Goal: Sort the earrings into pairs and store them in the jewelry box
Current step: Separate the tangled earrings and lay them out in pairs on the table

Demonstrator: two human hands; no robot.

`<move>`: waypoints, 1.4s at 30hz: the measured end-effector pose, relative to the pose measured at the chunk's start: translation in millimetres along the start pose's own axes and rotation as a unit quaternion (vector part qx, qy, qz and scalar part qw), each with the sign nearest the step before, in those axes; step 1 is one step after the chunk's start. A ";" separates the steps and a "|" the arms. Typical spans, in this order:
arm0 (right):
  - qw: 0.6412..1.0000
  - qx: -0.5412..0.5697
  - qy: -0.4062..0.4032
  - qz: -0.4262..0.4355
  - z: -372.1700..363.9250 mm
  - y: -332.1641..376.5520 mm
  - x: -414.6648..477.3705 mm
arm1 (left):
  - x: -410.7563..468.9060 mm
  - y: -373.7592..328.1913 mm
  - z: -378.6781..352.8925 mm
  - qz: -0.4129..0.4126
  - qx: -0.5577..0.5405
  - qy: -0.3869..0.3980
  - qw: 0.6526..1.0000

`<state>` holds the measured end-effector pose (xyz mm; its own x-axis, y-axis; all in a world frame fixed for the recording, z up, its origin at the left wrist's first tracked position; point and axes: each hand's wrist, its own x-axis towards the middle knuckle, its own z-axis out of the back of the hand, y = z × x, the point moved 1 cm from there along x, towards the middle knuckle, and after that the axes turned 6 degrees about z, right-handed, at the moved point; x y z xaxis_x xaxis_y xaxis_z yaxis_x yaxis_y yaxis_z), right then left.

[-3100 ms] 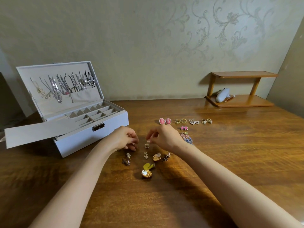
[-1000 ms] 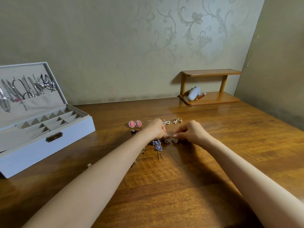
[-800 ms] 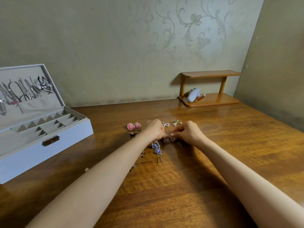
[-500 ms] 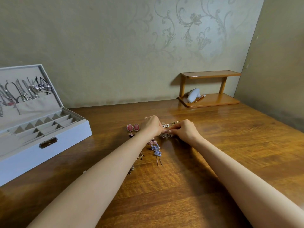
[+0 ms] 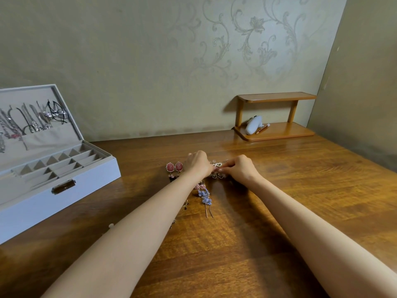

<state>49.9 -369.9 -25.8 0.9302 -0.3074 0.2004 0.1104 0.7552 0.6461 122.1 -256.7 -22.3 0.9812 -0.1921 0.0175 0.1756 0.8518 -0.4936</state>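
My left hand (image 5: 198, 163) and my right hand (image 5: 241, 168) meet fingertip to fingertip over a pair of small sparkly earrings (image 5: 217, 175) on the wooden table (image 5: 300, 190). My right hand's thumb and forefinger pinch at that pair. My left hand's fingers are curled and its tips are hidden. A pearly heart pair (image 5: 216, 164) lies just beyond. Two pink oval earrings (image 5: 174, 167) sit left of my left hand. Pink studs (image 5: 199, 186) and blue flower drops (image 5: 205, 196) lie nearer me. The white jewelry box (image 5: 64, 190) stands open at the left.
Necklaces (image 5: 32, 121) hang in the box's raised lid above its grey compartments (image 5: 55, 164). A small wooden shelf (image 5: 277, 117) with a white item stands at the back right by the wall. More small earrings (image 5: 185, 204) peek out beside my left forearm.
Both hands moved from the loose pile near the box to the sorted rows on the right. Over the last second they slid the small sparkly pair farther from me, toward the heart pair.
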 end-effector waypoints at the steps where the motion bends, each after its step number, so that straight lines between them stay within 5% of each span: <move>1: 1.000 0.001 -0.001 0.000 -0.4 -0.2 0.2 | -0.3 0.3 0.1 0.000 0.002 0.001 1.000; 10: 0.999 0.039 -0.010 0.009 8.7 4.3 -7.9 | -8.6 4.3 13.3 -0.041 -0.036 0.016 0.998; 22: 0.986 0.012 0.036 0.164 10.3 83.5 -63.0 | -91.4 61.0 103.0 -0.088 -0.036 0.021 0.995; 32: 0.961 -0.018 0.110 0.253 -38.5 136.4 -92.8 | -123.3 120.1 130.1 -0.029 0.068 0.061 0.995; 42: 0.960 -0.099 0.150 0.213 -77.1 148.5 -91.5 | -123.4 157.3 128.2 0.091 0.238 0.081 0.964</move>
<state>8.3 -185.0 -5.0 0.9614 0.2128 0.1746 -0.2662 0.8801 0.3932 39.0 -36.6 9.4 0.9808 -0.0595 -0.1859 0.0568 0.9982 -0.0201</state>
